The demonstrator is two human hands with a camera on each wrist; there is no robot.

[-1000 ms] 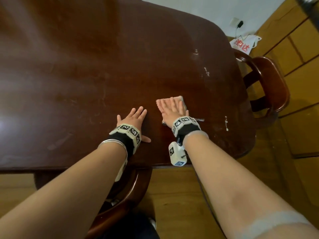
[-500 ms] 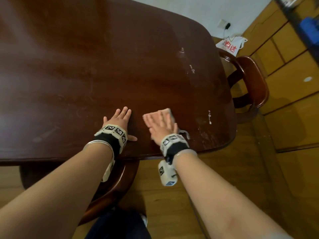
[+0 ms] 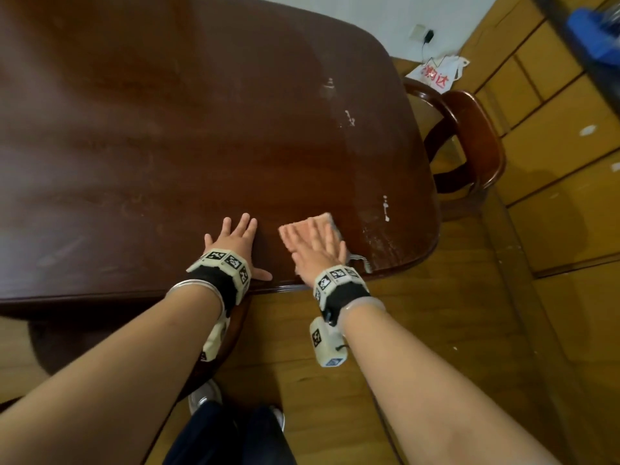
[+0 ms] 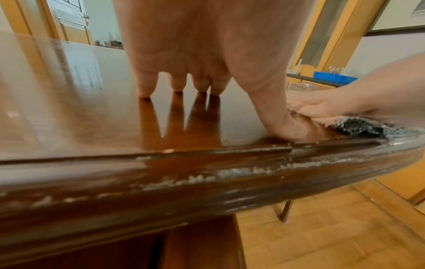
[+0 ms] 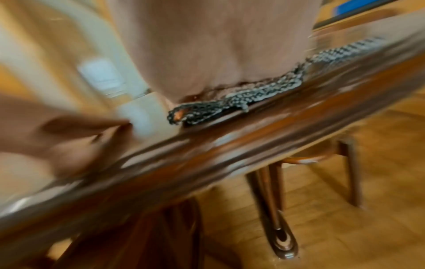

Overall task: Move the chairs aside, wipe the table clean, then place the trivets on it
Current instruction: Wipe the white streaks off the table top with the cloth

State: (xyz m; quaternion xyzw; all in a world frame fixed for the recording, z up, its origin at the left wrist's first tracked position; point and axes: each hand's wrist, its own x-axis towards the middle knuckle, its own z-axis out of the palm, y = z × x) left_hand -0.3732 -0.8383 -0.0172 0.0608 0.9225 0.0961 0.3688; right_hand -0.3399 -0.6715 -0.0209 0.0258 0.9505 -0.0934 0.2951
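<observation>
Pale, flat-folded wiping cloth (image 3: 330,220), speckled grey weave on its underside in the wrist views: flat on the dark glossy brown wooden table (image 3: 167,129), close to the near edge and toward the near right rounded corner. Mostly hidden under the right hand (image 3: 315,245); a frayed strip trails out by the wrist to the table rim.

Right hand: palm down on the cloth, fingers (image 3: 302,229) straight and close together, pressing rather than pinching, pointing away from the body and a little leftward.

Left hand (image 3: 231,238): just beside the cloth on its left, flat on bare wood, fingers straight and slightly spread, thumb out toward the right hand. Apparently bracing only.

Unwiped matter: white streaks (image 3: 385,208) and a dull smear right of the cloth, toward the corner; more white flecks farther up the right side. Right hand nearer to all of these.

Room for moving: short run rightward before the curved rim; wide open tabletop ahead and left.

Dark curved-back wooden chair (image 3: 469,142): at the right end, seemingly close to the rim. A second chair back below the near edge. No trivets in view.
</observation>
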